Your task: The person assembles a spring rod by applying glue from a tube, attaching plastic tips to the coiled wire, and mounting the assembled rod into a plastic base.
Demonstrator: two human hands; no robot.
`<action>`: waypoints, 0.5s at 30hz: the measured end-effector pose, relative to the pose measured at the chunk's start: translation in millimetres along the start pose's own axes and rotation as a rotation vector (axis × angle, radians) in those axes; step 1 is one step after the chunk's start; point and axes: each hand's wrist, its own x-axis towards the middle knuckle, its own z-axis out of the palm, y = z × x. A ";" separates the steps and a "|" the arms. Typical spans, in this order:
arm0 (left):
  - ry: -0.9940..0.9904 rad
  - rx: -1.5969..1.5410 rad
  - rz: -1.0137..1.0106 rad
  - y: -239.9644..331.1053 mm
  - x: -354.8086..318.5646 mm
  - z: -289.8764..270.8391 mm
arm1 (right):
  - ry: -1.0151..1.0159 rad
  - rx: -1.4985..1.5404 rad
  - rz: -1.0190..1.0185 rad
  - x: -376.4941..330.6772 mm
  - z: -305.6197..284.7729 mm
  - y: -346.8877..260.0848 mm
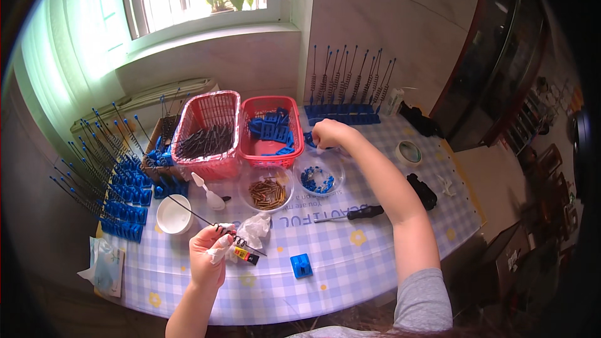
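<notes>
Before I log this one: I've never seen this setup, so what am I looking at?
One fisheye camera on a person's head looks down at their own bare hands over a checked table. The left hand holds a thin black rod with a spring, tissue and a small glue tube. The right hand reaches to the bowl of blue bits. Around them: two red baskets, a bowl of brass pieces, a screwdriver, a blue block, and rows of finished rods.

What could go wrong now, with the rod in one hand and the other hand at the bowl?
The left hand holds a long thin rod and a glue tube together; the rod may slip or catch glue. The right hand reaches over the bead bowl, and the forearm could tip it.
</notes>
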 end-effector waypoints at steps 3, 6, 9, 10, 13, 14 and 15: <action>-0.003 0.005 -0.001 0.6 -0.2 0.7 | 0.041 0.031 -0.002 0.0 2.3 2.0; 0.005 -0.005 0.001 0.5 -0.3 1.4 | 0.115 0.054 0.014 -1.1 3.2 2.6; 0.011 -0.007 0.003 -0.2 0.5 3.0 | 0.046 0.072 -0.049 -1.4 2.7 3.1; 0.005 0.003 0.007 -0.7 0.7 3.5 | 0.055 0.083 -0.051 -0.9 4.3 2.1; 0.007 -0.004 -0.008 -3.1 1.9 1.2 | 0.076 0.083 -0.049 2.2 9.0 -0.6; 0.009 -0.003 -0.008 -3.5 1.7 0.6 | 0.087 0.071 -0.044 2.1 9.4 -3.0; 0.012 -0.001 -0.014 -3.7 1.8 0.4 | 0.086 0.073 -0.047 1.7 8.8 -4.5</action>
